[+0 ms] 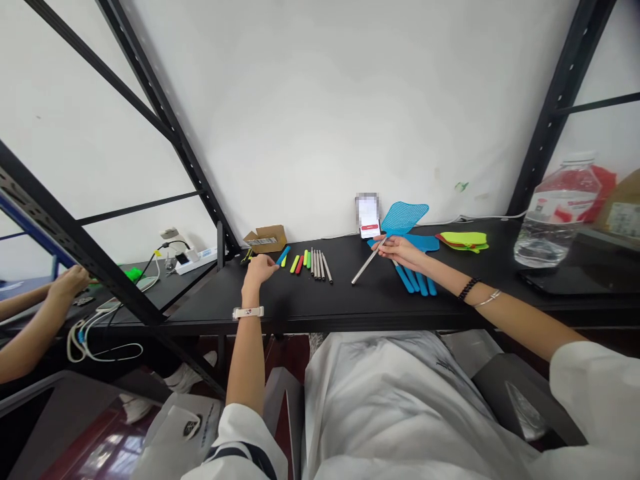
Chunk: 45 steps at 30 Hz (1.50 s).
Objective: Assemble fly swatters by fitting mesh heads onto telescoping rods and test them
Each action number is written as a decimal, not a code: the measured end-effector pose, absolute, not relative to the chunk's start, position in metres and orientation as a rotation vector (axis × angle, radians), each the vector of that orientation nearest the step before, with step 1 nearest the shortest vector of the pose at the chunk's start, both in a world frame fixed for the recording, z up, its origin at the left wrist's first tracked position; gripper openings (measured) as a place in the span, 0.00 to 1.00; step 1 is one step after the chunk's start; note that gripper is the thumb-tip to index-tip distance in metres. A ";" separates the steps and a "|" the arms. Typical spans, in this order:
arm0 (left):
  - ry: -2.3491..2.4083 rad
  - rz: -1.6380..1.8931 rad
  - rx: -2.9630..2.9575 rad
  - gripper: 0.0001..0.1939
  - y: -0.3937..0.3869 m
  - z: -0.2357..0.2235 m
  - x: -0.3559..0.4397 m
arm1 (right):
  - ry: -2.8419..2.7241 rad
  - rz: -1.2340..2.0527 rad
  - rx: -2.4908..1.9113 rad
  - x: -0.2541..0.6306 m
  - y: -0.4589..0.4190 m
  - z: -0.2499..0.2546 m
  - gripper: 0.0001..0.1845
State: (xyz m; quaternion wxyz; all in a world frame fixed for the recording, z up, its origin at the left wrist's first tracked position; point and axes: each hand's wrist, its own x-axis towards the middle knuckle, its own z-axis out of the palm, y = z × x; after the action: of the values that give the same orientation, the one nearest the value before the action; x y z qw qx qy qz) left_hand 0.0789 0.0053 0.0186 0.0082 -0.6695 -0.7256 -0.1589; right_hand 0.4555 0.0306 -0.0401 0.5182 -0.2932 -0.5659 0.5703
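At the left of the table, my left hand [263, 269] is closed, its fingertips pinching a short blue handle [283, 255]. In my right hand [397, 250] is a fly swatter's silver rod [366, 264], gripped near the blue mesh head [406, 217], with its bare end slanting down and left toward the tabletop. Between my hands lie yellow, green and red handles [299, 265] and a row of silver rods [320, 265]. Beneath my right forearm are several blue handles [417, 283] and more blue swatter heads [425, 243]. Yellow-green and red swatter heads [465, 241] are stacked farther right.
A phone [369, 215] stands against the wall. An open cardboard box [267, 239] is behind my left hand. At right are a large water bottle [557, 210] and a dark flat device [575, 280]. Another person's hands [70, 283] and a power strip [197, 260] are at left.
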 end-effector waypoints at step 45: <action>-1.234 -1.297 -3.742 0.04 -0.036 -0.035 0.262 | -1.365 1.374 -0.160 0.391 -0.024 0.073 0.17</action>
State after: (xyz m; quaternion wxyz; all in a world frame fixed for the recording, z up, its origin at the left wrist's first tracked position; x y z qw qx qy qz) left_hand 0.2616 -0.0361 -0.0345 -0.4823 -0.7902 -0.2606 -0.2739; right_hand 0.3905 -0.0235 0.0733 0.5641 -0.0681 -0.5800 0.5837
